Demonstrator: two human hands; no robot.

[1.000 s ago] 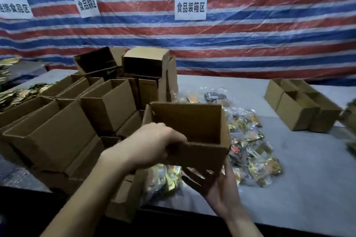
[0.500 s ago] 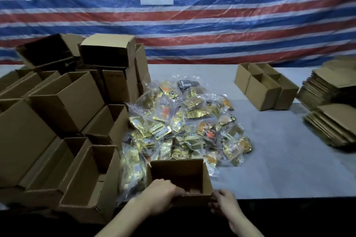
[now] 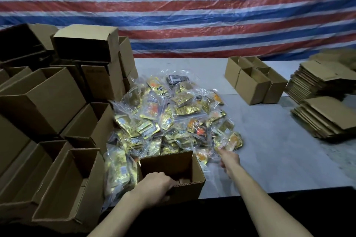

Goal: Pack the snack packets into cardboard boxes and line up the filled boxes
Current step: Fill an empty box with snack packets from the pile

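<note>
An open, empty cardboard box (image 3: 193, 185) stands at the table's front edge, just before the pile of gold and orange snack packets (image 3: 163, 121) in clear bags. My left hand (image 3: 154, 184) grips the box's near rim, fingers curled over the edge. My right hand (image 3: 229, 159) reaches past the box's right side to the pile's near right edge. Its blurred fingertips touch an orange packet (image 3: 230, 140). Whether it has hold of the packet is unclear.
Several empty open boxes (image 3: 48, 102) are stacked high on the left, close to the pile. A cluster of small boxes (image 3: 252, 81) sits at the back right. Stacks of flattened cardboard (image 3: 323, 106) lie at the far right. The grey table (image 3: 269, 156) ends at a dark front edge.
The box came down from the air onto the table's front edge. My right hand let go of it and moved forward and right to the packets. My left hand stays on the rim.
</note>
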